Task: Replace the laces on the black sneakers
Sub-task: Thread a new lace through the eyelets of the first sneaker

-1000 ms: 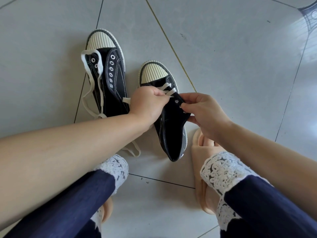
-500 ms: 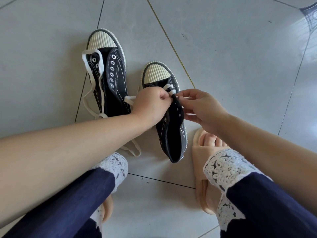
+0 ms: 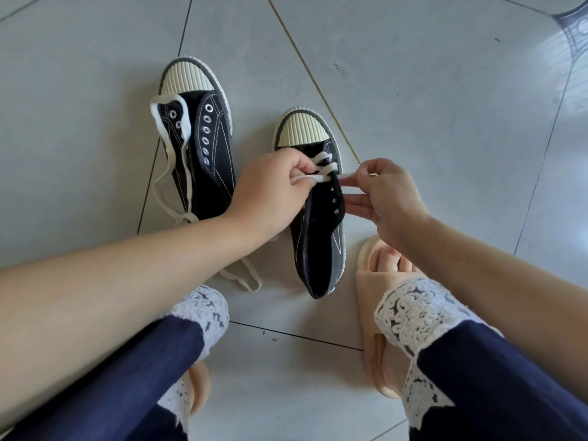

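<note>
Head view: two black sneakers lie on the floor [image 3: 445, 154], toes pointing away from the person. The far sneaker [image 3: 210, 160] shows bare eyelets. A loose lace [image 3: 160, 183] is draped along its left side and trails onto the tiles.

The near sneaker [image 3: 318, 237] carries a white lace [image 3: 321, 167] crossed only through the eyelets nearest the toe cap; the lower ones are bare. The left hand [image 3: 270, 192] is curled and pinches one lace end. The right hand [image 3: 386, 194] pinches the other end between thumb and forefinger, with its remaining fingers touching the eyelet flap.

The step in hand looks like pulling a crossing snug. Next, each end probably has to be fed through the following empty pair of eyelets. No brand or writing is readable.
</note>
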Demonstrator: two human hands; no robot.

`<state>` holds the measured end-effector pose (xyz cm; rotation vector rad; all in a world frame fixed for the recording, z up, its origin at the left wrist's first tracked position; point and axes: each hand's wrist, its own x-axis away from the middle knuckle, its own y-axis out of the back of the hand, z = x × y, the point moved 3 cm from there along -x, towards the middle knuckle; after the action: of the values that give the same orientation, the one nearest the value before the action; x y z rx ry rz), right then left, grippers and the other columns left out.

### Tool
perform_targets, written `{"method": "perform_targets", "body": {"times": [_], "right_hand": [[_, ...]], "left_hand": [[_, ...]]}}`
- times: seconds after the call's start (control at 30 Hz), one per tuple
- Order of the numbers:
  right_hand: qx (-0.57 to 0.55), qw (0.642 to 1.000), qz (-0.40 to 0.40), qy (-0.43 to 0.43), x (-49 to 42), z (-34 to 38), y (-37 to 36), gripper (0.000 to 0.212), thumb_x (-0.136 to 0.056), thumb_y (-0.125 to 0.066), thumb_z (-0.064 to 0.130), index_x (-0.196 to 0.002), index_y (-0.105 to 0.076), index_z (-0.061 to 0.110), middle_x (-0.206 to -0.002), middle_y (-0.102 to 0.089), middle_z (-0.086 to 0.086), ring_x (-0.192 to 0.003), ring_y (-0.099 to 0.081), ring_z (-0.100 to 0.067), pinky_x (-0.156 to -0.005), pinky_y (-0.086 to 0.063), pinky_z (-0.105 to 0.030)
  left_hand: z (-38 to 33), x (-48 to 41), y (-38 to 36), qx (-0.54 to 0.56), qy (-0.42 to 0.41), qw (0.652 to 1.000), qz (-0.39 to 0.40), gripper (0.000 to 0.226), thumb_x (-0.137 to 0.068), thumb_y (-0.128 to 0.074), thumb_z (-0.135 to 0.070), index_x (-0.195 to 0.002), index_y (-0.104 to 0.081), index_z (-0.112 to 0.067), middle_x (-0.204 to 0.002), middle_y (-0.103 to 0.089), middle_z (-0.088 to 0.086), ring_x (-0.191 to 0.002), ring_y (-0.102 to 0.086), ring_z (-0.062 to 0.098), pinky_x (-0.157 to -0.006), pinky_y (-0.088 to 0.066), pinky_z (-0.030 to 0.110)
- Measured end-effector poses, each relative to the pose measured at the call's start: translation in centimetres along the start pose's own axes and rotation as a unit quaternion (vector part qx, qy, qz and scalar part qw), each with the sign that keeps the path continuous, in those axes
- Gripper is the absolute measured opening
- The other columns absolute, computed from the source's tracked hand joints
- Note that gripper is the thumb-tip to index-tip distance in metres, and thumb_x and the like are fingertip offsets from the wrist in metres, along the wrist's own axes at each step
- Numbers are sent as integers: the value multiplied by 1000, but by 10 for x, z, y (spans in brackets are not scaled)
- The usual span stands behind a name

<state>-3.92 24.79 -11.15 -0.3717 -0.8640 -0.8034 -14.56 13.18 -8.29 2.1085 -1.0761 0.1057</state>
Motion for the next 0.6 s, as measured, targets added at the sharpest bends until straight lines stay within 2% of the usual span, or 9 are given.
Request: {"method": "perform_targets", "body": {"times": [0.07, 0.2, 0.33, 0.4, 0.47, 0.53, 0.6], "right_hand": [[0, 1000, -5, 6, 3, -1, -1, 16, -96, -37, 6, -84, -45, 13, -83, -72, -6, -66, -70, -29, -59, -57, -32], [-10, 1000, 13, 21, 7, -2, -1, 16, -96, -39, 7, -84, -44, 14, -89, -72, -6, -70, -70, -26, -68, -58, -35], [-28, 999, 10, 32, 8, -1, -2, 19, -94, -44, 4, -79, -47, 15, -80, -67, 0, -60, -66, -11, -56, -52, -22], [-68, 997, 3, 21, 7, -1, -2, 21, -94, -43, 1, -77, -47, 14, -74, -68, 1, -60, -66, -10, -54, -51, -21], [-121, 993, -8, 5, 7, -2, 0, 23, -93, -40, -3, -77, -47, 12, -77, -68, -3, -64, -67, -14, -55, -52, -23], [-153, 988, -29, -17, 5, -2, 2, 24, -92, -36, -5, -78, -47, 10, -81, -66, -7, -68, -68, -18, -57, -54, -28], [-187, 980, -64, -36, 3, 3, 7, 25, -94, -32, -5, -77, -46, 8, -75, -63, -9, -63, -67, -19, -55, -56, -31]], "left_hand": [[-3, -1, 1, -14, -23, 1000, -10, 14, -84, -63, -17, -97, -67, -15, -78, -58, -11, -74, -54, 6, -72, -42, 14], [-5, -1, -6, 5, -29, 1000, 6, 17, -83, -65, -24, -100, -65, -22, -76, -55, -17, -79, -53, 5, -86, -41, 25], [-14, -4, -18, -70, -35, 995, 62, 37, -72, -68, -51, -104, -62, -34, -100, -55, -11, -85, -55, 6, -64, -27, 18], [-16, -7, -18, -92, -10, 994, 58, 35, -70, -67, -56, -99, -61, -37, -101, -54, -11, -83, -53, 7, -57, -18, 14], [-16, -9, -18, -112, -5, 992, 54, 33, -71, -66, -54, -97, -59, -35, -102, -54, -11, -84, -54, 8, -55, -16, 19], [-15, -9, -19, -129, -16, 990, 54, 32, -72, -65, -53, -97, -58, -34, -99, -53, -12, -84, -53, 8, -60, -17, 24], [-13, -9, -18, -137, -29, 988, 60, 32, -72, -65, -52, -97, -58, -33, -96, -51, -13, -82, -50, 7, -68, -23, 25]]}}
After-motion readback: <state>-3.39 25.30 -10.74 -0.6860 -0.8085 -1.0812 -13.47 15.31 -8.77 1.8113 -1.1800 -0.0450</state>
